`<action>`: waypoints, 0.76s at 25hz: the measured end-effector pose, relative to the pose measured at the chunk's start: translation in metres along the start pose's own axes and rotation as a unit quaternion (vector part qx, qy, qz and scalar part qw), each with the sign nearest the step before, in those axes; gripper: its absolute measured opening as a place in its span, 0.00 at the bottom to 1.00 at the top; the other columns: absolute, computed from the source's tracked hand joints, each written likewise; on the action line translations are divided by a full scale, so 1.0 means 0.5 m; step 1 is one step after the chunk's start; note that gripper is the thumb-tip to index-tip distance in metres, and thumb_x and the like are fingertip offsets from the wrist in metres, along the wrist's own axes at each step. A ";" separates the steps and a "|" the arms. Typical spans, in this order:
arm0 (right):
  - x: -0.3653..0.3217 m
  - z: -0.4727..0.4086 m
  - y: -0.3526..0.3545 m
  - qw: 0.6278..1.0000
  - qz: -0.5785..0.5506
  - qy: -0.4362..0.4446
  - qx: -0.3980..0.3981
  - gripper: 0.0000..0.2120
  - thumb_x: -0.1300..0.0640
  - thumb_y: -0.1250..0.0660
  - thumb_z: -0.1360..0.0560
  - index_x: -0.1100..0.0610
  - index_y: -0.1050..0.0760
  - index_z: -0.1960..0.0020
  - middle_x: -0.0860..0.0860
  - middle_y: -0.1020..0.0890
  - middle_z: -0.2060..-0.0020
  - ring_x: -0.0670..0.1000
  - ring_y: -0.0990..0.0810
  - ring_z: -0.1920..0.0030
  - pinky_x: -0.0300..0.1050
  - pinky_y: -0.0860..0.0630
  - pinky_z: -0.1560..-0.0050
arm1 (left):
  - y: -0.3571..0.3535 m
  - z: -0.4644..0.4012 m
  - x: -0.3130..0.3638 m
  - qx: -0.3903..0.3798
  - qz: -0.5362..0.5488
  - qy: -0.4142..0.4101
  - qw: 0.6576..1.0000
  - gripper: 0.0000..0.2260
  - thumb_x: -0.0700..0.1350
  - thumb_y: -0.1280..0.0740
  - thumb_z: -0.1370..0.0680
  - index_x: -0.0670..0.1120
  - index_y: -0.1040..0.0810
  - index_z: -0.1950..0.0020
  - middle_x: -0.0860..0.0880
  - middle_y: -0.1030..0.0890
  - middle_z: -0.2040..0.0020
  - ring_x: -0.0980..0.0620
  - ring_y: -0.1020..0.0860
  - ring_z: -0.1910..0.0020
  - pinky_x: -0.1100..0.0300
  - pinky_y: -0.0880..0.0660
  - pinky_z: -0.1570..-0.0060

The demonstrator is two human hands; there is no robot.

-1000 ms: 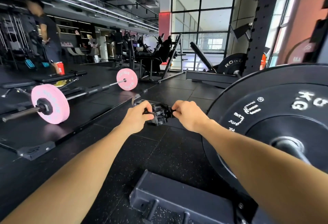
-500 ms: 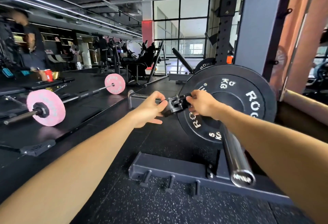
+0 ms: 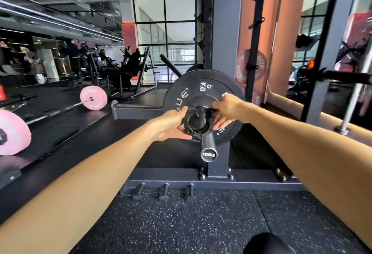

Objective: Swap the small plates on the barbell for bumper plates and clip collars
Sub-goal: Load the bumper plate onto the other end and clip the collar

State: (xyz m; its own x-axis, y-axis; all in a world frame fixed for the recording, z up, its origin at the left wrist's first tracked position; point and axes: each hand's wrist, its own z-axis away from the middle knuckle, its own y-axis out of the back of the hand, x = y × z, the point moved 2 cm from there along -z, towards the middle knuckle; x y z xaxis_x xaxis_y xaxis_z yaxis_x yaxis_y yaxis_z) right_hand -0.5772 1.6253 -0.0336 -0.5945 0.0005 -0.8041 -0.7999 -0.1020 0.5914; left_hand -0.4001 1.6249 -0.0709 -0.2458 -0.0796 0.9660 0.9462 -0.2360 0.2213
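Pink round plates, two counted, sit on a second barbell lying on the black rubber floor (image 3: 181, 223) at far left: one large at the frame edge (image 3: 12, 132), one farther back (image 3: 93, 97). Left hand (image 3: 171, 123): fingers wrapped around the left rim of the black plastic ring collar (image 3: 198, 121), gripping it. Collar count: one. It is threaded on the steel barbell sleeve (image 3: 208, 149), which points toward the camera; the collar sits close to the plate face, but contact cannot be confirmed. Right hand (image 3: 226, 109): thumb and upper fingers pinch the collar's top right edge, lower fingers spread loose beneath. Black round rubber bumper plate with white lettering (image 3: 181, 92), one counted, is loaded on the sleeve behind both hands. Three short pegs (image 3: 165, 191) project from the grey steel rack base (image 3: 241, 175) below.
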 end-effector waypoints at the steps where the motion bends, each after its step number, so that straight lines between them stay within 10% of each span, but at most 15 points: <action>1: 0.009 0.015 0.003 1.000 0.009 -0.006 0.001 0.18 0.56 0.48 0.17 0.70 0.29 0.48 0.62 0.20 0.64 0.55 0.17 0.72 0.46 0.18 0.65 | -0.013 0.004 -0.007 -0.009 0.001 0.010 1.000 0.27 0.57 0.45 0.16 0.39 0.37 0.25 0.39 0.15 0.54 0.42 0.15 0.54 0.49 0.20 0.45; 8: 0.075 0.057 -0.005 0.998 0.013 -0.064 0.013 0.21 0.53 0.49 0.17 0.69 0.26 0.53 0.63 0.17 0.64 0.58 0.16 0.66 0.49 0.17 0.59 | -0.078 0.033 -0.046 -0.019 0.025 0.047 0.998 0.18 0.53 0.42 0.16 0.39 0.23 0.43 0.41 0.20 0.52 0.46 0.19 0.56 0.53 0.19 0.50; 14: 0.131 0.058 -0.035 0.992 0.026 -0.117 -0.029 0.22 0.54 0.51 0.16 0.71 0.28 0.42 0.66 0.16 0.56 0.59 0.15 0.62 0.49 0.17 0.58 | -0.114 0.034 -0.091 -0.026 0.004 0.084 0.996 0.25 0.50 0.44 0.15 0.41 0.43 0.21 0.35 0.34 0.27 0.39 0.22 0.43 0.49 0.20 0.44; 19: 0.160 0.047 -0.059 0.992 -0.026 -0.122 -0.031 0.18 0.58 0.49 0.15 0.68 0.37 0.30 0.70 0.25 0.38 0.64 0.16 0.49 0.55 0.18 0.50 | -0.113 -0.012 -0.142 0.027 -0.034 0.057 0.997 0.29 0.57 0.45 0.16 0.40 0.44 0.22 0.41 0.35 0.24 0.44 0.15 0.58 0.50 0.20 0.45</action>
State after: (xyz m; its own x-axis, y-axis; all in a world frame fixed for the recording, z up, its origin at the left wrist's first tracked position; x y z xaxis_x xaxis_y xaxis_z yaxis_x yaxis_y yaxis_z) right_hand -0.6030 1.6519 -0.1138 -0.5606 0.2481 -0.7901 -0.8281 -0.1572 0.5382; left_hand -0.4371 1.6382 -0.1526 -0.3296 -0.1755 0.9277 0.9355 -0.1934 0.2958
